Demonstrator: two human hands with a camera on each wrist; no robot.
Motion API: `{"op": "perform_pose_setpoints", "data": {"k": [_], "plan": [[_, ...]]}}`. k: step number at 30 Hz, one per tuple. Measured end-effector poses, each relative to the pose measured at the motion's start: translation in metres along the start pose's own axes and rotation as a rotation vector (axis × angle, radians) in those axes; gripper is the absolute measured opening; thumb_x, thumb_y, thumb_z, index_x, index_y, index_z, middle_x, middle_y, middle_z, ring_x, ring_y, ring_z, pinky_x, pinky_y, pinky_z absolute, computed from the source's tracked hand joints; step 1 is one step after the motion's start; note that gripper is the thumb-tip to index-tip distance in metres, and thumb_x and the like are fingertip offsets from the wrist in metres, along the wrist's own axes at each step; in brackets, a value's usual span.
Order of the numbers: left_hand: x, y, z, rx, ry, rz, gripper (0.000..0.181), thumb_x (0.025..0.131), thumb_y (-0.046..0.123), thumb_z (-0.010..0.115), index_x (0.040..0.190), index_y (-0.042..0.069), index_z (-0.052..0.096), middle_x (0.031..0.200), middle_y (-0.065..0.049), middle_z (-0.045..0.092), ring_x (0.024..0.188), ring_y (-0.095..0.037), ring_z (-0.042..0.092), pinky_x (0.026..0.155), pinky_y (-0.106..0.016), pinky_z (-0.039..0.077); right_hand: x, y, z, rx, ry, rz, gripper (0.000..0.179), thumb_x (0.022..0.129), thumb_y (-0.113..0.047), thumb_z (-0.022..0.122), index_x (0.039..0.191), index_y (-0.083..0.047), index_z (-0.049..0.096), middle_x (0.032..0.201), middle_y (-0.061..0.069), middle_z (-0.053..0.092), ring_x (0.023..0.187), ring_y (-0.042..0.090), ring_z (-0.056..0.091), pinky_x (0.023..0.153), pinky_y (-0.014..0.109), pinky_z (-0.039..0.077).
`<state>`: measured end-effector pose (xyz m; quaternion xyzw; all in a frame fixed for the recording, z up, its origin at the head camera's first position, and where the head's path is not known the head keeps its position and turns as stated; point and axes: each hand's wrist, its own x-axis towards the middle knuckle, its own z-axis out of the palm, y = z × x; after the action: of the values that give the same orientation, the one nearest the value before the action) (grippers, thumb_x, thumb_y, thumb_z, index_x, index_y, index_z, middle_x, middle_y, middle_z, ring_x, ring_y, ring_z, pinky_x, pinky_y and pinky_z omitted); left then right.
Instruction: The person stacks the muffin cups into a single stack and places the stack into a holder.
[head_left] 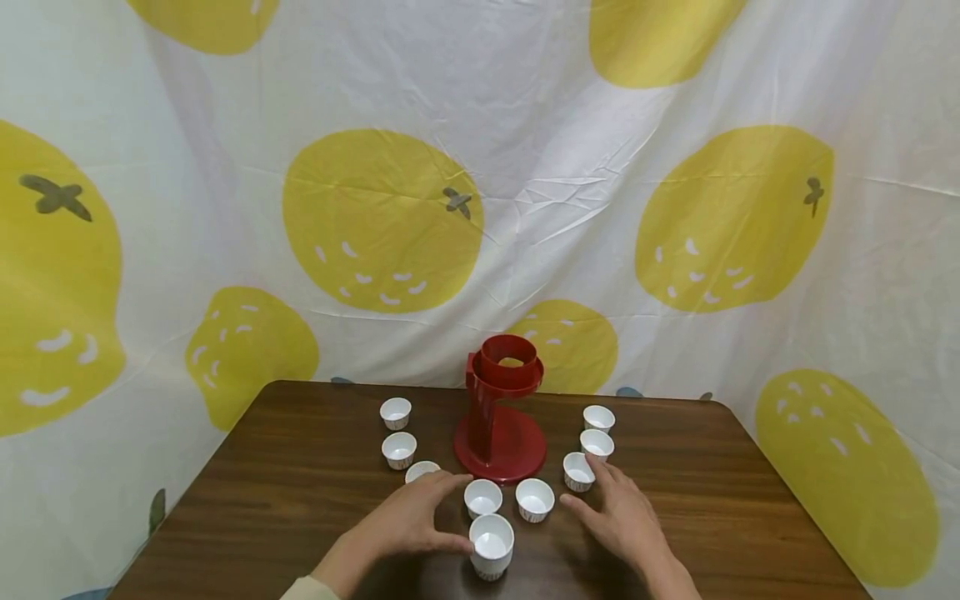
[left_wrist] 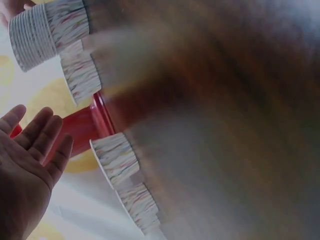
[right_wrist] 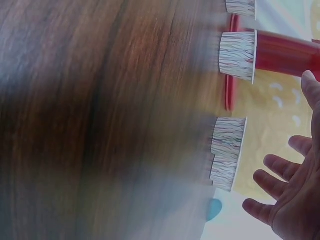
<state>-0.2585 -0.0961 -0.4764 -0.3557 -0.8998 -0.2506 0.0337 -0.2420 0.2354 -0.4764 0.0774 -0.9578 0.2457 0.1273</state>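
Observation:
A short stack of white paper cups (head_left: 492, 560) stands at the near middle of the table, its ribbed rims showing in the left wrist view. My left hand (head_left: 416, 521) is just left of it, fingers extended, thumb tip right at the stack in the head view. On the right, my right hand (head_left: 618, 512) hovers with spread fingers and nothing in it. Its fingertips overlap one white cup (head_left: 578, 473). Two more cups, a left one (head_left: 483, 500) and a right one (head_left: 535, 502), stand behind the stack. My left hand partly hides another cup (head_left: 422, 472).
A red stand (head_left: 517, 450) with a round base and a ring-shaped holder (head_left: 512, 375) on top rises behind the cups. Other cups line the left (head_left: 399, 452) and right (head_left: 597, 444) sides. A lemon-print cloth (head_left: 540, 233) hangs behind the brown wooden table (head_left: 300, 483).

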Motion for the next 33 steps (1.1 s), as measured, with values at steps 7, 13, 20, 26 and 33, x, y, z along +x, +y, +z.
{"op": "perform_pose_setpoints", "data": {"k": [7,13,20,26,33], "plan": [[-0.002,0.002,0.014,-0.066,-0.006,0.058,0.084,0.073,0.058,0.081,0.135,0.007,0.057,0.127,-0.004,0.061,0.117,-0.019,0.056,0.1,-0.036,0.045,-0.002,-0.005,0.0,0.031,-0.013,0.005,0.078,0.088,-0.055,0.067,0.146,-0.006,0.047,0.138,0.027,0.052,0.127,0.046,0.048,0.1,0.061,0.038],[-0.002,0.004,0.024,-0.162,-0.01,0.067,0.077,0.072,0.049,0.086,0.129,0.005,0.058,0.118,-0.002,0.062,0.108,-0.015,0.059,0.096,-0.031,0.046,-0.002,-0.005,0.002,0.044,-0.015,0.008,0.078,0.088,-0.055,0.067,0.145,-0.005,0.048,0.137,0.025,0.052,0.127,0.044,0.048,0.101,0.06,0.038],[0.0,0.007,0.031,-0.219,-0.025,0.044,0.073,0.073,0.045,0.087,0.128,0.008,0.058,0.119,0.002,0.061,0.109,-0.01,0.058,0.096,-0.028,0.046,-0.002,-0.007,0.004,0.149,-0.041,0.035,0.075,0.088,-0.052,0.069,0.143,-0.004,0.05,0.138,0.025,0.052,0.128,0.042,0.048,0.102,0.058,0.038],[0.002,0.007,0.035,-0.186,-0.023,0.067,0.068,0.073,0.044,0.087,0.125,0.009,0.06,0.12,0.003,0.062,0.111,-0.01,0.057,0.097,-0.028,0.045,-0.001,-0.009,0.008,0.212,-0.059,0.07,0.071,0.087,-0.046,0.074,0.138,-0.001,0.054,0.136,0.024,0.055,0.128,0.041,0.049,0.104,0.055,0.038],[0.003,0.008,0.035,-0.177,-0.031,0.062,0.066,0.073,0.043,0.088,0.123,0.011,0.06,0.116,0.006,0.064,0.108,-0.006,0.058,0.095,-0.027,0.046,-0.001,-0.011,0.017,0.263,-0.088,0.085,0.073,0.079,-0.041,0.083,0.133,0.001,0.058,0.127,0.017,0.063,0.123,0.036,0.055,0.102,0.052,0.041]]}}
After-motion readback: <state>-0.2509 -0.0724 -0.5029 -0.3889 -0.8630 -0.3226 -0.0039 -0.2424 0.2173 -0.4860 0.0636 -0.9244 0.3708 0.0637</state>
